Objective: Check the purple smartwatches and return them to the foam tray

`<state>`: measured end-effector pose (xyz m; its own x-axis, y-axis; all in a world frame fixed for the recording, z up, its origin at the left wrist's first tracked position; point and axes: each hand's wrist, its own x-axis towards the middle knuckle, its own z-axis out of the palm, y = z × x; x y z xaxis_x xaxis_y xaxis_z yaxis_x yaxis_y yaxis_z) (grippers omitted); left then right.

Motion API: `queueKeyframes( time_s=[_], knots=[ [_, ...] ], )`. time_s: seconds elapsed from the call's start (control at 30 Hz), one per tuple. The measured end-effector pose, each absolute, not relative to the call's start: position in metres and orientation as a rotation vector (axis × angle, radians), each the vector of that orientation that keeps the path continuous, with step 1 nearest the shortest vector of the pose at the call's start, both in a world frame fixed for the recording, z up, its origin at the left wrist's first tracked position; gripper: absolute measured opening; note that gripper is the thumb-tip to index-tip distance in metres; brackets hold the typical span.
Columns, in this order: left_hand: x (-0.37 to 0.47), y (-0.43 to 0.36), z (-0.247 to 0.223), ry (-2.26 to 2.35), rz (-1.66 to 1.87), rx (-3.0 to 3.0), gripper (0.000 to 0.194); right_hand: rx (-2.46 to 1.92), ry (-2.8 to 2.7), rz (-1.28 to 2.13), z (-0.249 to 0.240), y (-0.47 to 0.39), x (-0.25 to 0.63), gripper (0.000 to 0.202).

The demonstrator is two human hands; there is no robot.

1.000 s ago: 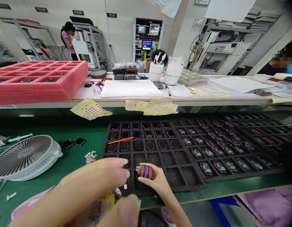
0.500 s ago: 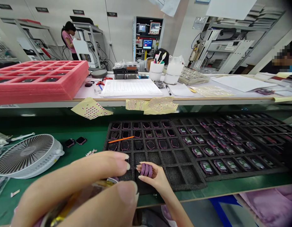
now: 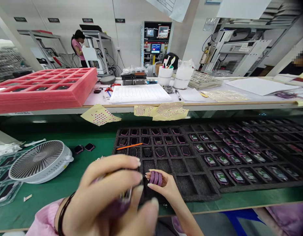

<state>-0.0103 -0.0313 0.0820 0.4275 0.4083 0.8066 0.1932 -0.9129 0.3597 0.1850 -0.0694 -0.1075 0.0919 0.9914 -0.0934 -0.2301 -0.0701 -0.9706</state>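
My left hand (image 3: 112, 193) is large and close to the camera, partly smeared by motion. Its curled fingers hold a purple watch case (image 3: 117, 208), with a bit of metallic edge showing; most of it is hidden. Beyond it, my right hand (image 3: 164, 185) pinches a row of purple watch cases (image 3: 156, 178), three of them side by side, between thumb and fingers. This hand is over the near left part of a black foam tray (image 3: 180, 196). Watches with dark screens (image 3: 159, 151) sit in the tray's far rows, and an orange stick (image 3: 129, 146) lies across them.
A white fan (image 3: 40, 162) stands on the green bench at left, with two loose watches (image 3: 89, 147) beside it. More filled foam trays (image 3: 242, 186) extend right. Above, a shelf carries pink foam trays (image 3: 85, 91), paper sheets (image 3: 139, 92) and pen cups (image 3: 164, 77). People work behind.
The view has shifted slightly. My left hand has turned and drawn back, showing its wrist and pink sleeve. My right hand keeps its hold on the purple watch cases.
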Motion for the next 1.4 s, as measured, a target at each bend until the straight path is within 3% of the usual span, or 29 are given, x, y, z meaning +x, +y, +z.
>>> queueKeyframes(
  time_s=[0.1,0.3,0.57,0.93,1.1,1.23,1.4],
  knots=[
    [0.005,-0.015,0.069,0.436,1.471,2.546,0.037,-1.141,-0.893,1.239,-0.106,-0.071,0.189,0.051],
    [0.04,0.023,-0.016,0.644,0.855,2.086,0.022,-1.168,-0.801,1.069,-0.101,-0.072,0.219,0.049],
    [0.078,0.026,-0.083,0.726,0.651,1.834,0.03,-1.195,-0.8,0.926,-0.092,-0.066,0.233,0.049],
    [0.08,0.011,-0.096,0.901,0.697,1.993,0.025,-1.194,-0.853,0.954,-0.087,-0.065,0.232,0.051],
    [0.077,0.003,-0.083,0.847,0.602,2.269,0.051,-1.201,-0.818,1.065,-0.085,-0.064,0.24,0.053],
    [0.076,0.009,-0.071,0.459,0.559,2.31,0.072,-1.108,-0.846,1.3,-0.08,-0.066,0.246,0.048],
    [0.086,0.019,-0.061,0.265,0.496,2.209,0.058,-0.989,-0.872,1.487,-0.077,-0.071,0.241,0.045]
  ],
)
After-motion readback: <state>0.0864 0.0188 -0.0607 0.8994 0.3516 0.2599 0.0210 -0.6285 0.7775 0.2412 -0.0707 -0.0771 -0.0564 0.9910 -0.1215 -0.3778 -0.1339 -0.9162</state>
